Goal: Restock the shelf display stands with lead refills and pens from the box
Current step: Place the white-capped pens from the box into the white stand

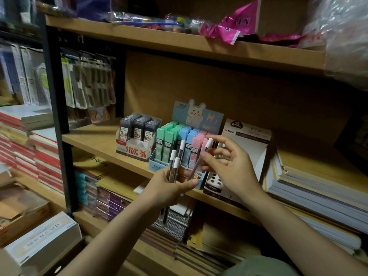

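Pinching 1 upright pen (201, 158), your right hand (229, 166) is nearest the white stand (246, 144) at the shelf's (95, 139) front edge; your left hand (169, 186) grips 3 pens (175, 162).

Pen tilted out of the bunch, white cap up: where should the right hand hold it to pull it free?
Pinch the pen on its clear barrel just below the white cap, coming from the right. It leans right, clear of the bunch of pens in the left hand. The right hand already pinches it mid-barrel.
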`<action>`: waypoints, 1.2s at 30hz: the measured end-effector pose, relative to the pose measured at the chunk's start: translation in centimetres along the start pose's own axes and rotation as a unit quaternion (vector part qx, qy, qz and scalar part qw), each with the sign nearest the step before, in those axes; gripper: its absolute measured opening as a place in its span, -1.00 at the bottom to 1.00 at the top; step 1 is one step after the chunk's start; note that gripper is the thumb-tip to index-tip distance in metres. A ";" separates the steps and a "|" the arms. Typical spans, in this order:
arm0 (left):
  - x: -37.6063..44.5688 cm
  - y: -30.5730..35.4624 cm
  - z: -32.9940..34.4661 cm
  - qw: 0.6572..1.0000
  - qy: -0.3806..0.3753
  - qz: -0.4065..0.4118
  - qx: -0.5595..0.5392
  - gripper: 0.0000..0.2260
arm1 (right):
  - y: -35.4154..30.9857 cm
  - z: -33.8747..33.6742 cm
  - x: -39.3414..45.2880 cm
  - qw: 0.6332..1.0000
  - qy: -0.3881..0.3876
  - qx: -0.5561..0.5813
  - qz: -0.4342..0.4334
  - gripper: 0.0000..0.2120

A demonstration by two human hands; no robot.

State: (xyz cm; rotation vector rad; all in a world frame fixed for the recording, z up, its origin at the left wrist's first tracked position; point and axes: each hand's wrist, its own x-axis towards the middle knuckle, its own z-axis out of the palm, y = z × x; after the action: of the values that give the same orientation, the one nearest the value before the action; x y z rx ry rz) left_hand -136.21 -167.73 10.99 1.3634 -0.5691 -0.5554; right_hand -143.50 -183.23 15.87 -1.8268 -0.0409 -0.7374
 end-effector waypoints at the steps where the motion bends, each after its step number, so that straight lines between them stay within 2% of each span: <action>1: 0.0 0.0 0.0 1.000 0.005 0.001 0.006 -0.74 | 0.0 0.1 -0.1 1.000 -0.004 0.006 -0.001 -0.65; 5: 0.3 -0.5 0.1 0.999 0.034 0.013 0.016 -0.84 | -0.2 -0.1 0.2 1.000 -0.006 0.002 -0.007 -0.66; 7: 0.3 -0.5 0.1 0.999 0.023 0.014 0.030 -0.89 | -0.5 -1.3 1.4 0.999 0.024 -0.021 -0.013 -0.65; 9: 0.5 -0.4 -0.1 1.000 0.012 -0.010 0.022 -0.83 | -0.7 -3.1 2.8 0.993 0.063 -0.087 -0.046 -0.64; 12: 0.7 -0.4 -0.2 0.997 0.033 -0.066 -0.007 -0.79 | 0.4 -4.7 3.8 0.973 0.080 -0.203 -0.076 -0.61; 15: 0.8 -0.2 0.1 0.992 0.003 -0.079 -0.100 -0.81 | 2.1 -5.0 3.9 0.960 0.077 -0.261 -0.072 -0.63; 17: 0.8 -0.1 0.2 0.987 -0.028 -0.076 -0.136 -0.79 | 2.8 -5.1 4.0 0.958 0.076 -0.266 -0.075 -0.63; 20: 0.6 -0.1 -0.1 0.990 -0.056 -0.080 -0.105 -0.76 | 3.0 -5.2 4.1 0.962 0.069 -0.253 -0.072 -0.60; 25: 0.5 -0.2 -0.3 0.989 -0.057 -0.082 -0.113 -0.76 | 2.8 -5.4 4.2 0.962 0.035 -0.265 -0.054 -0.64; 29: 0.6 -0.3 -0.1 0.991 -0.051 -0.078 -0.098 -0.78 | 2.7 -5.0 4.4 0.944 0.051 -0.317 -0.073 -0.63; 33: 0.6 -0.3 -0.1 0.992 -0.059 -0.074 -0.082 -0.77 | 3.2 -4.3 4.4 0.957 0.069 -0.278 -0.049 -0.71; 36: 0.5 -0.4 -0.3 0.992 -0.058 -0.074 -0.084 -0.77 | 3.4 -4.2 4.2 0.947 0.109 -0.296 -0.065 -0.79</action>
State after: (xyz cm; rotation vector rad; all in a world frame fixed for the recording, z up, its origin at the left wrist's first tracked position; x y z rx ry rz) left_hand -135.64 -167.87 10.57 1.2245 -0.5063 -0.7901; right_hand -140.78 -189.50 15.96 -2.3106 0.2315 -1.1313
